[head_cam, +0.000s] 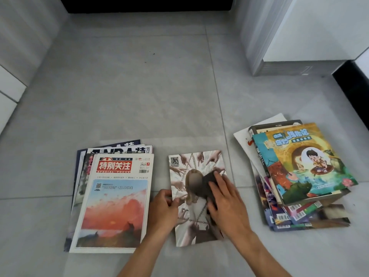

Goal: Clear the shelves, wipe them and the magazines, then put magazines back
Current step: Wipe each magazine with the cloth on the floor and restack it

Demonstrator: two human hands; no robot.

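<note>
A single magazine (pixel 196 196) is laid flat on the grey tiled floor (pixel 129 96), between two stacks. Its left edge is pinched by the left hand (pixel 162 206), thumb on the cover and fingers curled at the edge. A dark cloth (pixel 208 186) is pressed onto the cover under the right hand (pixel 225 202), whose fingers (pixel 218 183) are spread nearly straight over it. The step is judged to be wiping of this cover.

Left stack (pixel 111 196): fanned, squared roughly; right stack (pixel 303 176): loosely piled, corners splayed, lower copies jutting toward the viewer. Which stack has been wiped cannot be told.

Risks, as judged:
- The thin cover could be creased or dragged if the left-hand pinch is loosened while the cloth is pushed across.
- A damp cloth, if it is damp, could mark the glossy print; this cannot be told from the picture.
- The right stack could be toppled by a careless reach, being unevenly stacked.

Writing read:
- Left stack, top cover: "特别关注", "SPECIAL FOCUS", "2021", "7"; a barcode beside it.
- Copies beneath: "NBA" partly shown.
- Middle magazine: QR code at upper left.
- Right stack, top cover: large Chinese title ending "博物馆"; the rest too small.
</note>
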